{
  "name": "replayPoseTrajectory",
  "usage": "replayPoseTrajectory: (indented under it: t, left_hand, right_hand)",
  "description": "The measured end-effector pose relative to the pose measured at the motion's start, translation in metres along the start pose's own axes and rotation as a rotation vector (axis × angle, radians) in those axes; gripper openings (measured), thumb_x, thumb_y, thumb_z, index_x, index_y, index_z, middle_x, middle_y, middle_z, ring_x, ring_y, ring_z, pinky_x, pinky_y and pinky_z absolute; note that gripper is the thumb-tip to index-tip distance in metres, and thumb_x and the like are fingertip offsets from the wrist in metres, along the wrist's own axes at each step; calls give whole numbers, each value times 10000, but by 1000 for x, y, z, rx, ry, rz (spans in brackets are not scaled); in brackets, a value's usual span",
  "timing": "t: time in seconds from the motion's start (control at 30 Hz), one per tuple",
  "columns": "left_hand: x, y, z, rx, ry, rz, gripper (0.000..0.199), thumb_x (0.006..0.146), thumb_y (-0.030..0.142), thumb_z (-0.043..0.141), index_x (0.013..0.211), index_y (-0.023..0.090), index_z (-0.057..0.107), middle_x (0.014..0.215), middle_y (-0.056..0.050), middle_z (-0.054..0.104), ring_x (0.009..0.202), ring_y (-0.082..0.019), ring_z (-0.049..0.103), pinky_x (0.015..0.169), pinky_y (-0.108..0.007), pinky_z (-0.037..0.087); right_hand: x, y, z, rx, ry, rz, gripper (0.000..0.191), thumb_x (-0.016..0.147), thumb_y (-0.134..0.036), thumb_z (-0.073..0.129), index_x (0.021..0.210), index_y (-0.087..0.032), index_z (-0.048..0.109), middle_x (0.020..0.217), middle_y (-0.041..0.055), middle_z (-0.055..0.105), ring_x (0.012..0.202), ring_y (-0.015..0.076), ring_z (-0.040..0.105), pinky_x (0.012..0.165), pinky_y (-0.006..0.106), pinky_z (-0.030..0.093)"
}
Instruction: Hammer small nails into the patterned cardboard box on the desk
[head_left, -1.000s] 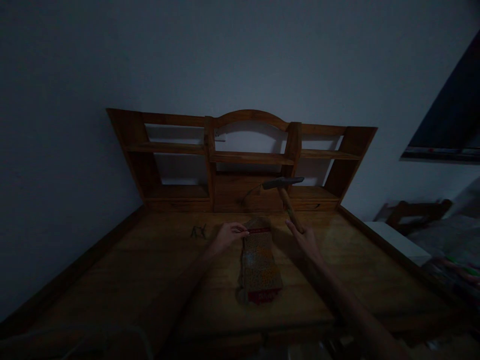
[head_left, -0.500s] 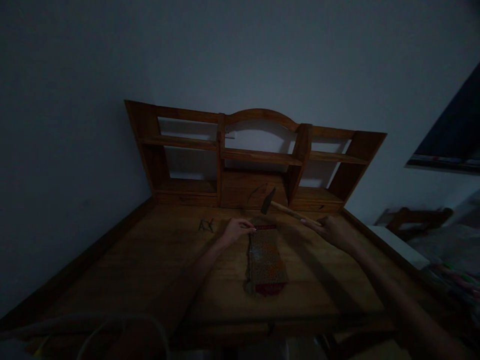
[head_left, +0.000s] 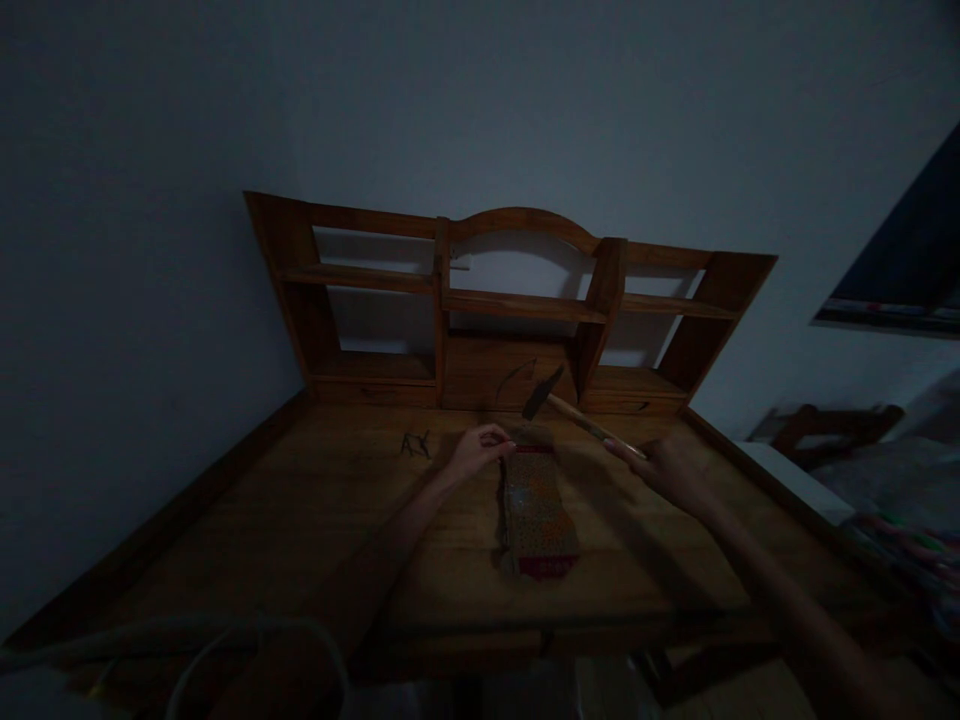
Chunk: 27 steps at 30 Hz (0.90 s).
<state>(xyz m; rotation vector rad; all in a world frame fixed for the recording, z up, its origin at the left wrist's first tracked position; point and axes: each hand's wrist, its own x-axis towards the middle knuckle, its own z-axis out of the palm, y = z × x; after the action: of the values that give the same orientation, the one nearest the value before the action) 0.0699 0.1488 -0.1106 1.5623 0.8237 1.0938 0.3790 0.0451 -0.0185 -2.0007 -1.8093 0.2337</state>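
My right hand (head_left: 670, 470) is wrapped round the wooden handle of a hammer (head_left: 585, 422). The hammer's dark head is raised over the far end of a worn, flat piece with a speckled brown face and red end bands (head_left: 540, 505), perhaps cardboard. At that piece's far left corner, my left hand (head_left: 484, 448) holds its thumb and fingertips pinched together. What sits in the pinch is too small and dark to name. Several thin dark pieces, nail-like in shape (head_left: 415, 444), lie loose on the desk to the left of my left hand.
The wooden desk (head_left: 300, 530) carries a shelf unit (head_left: 517, 302) along its back edge, against the wall. A pale cable (head_left: 247, 622) loops across the front left. To the right stand a white surface (head_left: 795, 480) and a wooden chair back (head_left: 840, 432).
The hammer head has tilted a little and shifted slightly right and up. My left hand keeps its pinch at the piece's far corner. The whole view has shifted slightly.
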Motion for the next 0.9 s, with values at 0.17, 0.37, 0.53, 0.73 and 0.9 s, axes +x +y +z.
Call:
replayPoseTrajectory:
  t: [0.17, 0.37, 0.53, 0.73, 0.9]
  left_hand:
    - [-8, 16, -27, -7, -568, -303, 379, 623, 462, 793, 796, 150, 667, 698, -36, 684, 561, -139, 634, 549, -245, 496]
    - [-20, 26, -22, 104, -930, -431, 308, 655, 426, 782, 830, 180, 721, 919, -72, 742, 649, -151, 666, 568, -231, 510]
    - [-17, 20, -12, 155, -909, -396, 311, 663, 435, 773, 852, 194, 719, 731, -20, 726, 493, -104, 604, 455, -190, 460]
    - [-16, 22, -15, 111, -874, -401, 321, 618, 427, 803, 826, 197, 721, 672, -18, 711, 442, -104, 588, 410, -189, 435]
    - [-21, 30, -12, 94, -846, -368, 308, 620, 457, 792, 805, 218, 733, 848, -52, 747, 486, -110, 610, 407, -195, 420]
  right_hand:
    - [-37, 8, 28, 361, -126, 264, 661, 735, -810, 399, 482, -199, 397, 431, -8, 371, 388, 102, 372, 400, 242, 280]
    - [-55, 10, 43, 521, -205, 296, 642, 730, -807, 405, 501, -212, 335, 447, -36, 313, 415, 84, 295, 394, 237, 201]
    - [-62, -2, 38, 592, -239, 303, 626, 741, -784, 426, 510, -215, 308, 462, -47, 284, 429, 79, 263, 408, 240, 178]
    - [-66, -3, 36, 630, -231, 312, 613, 742, -767, 454, 520, -212, 317, 469, -42, 309, 436, 80, 275, 423, 240, 180]
    - [-64, 9, 38, 620, -211, 295, 602, 756, -745, 464, 525, -204, 337, 477, -39, 315, 450, 84, 297, 438, 238, 187]
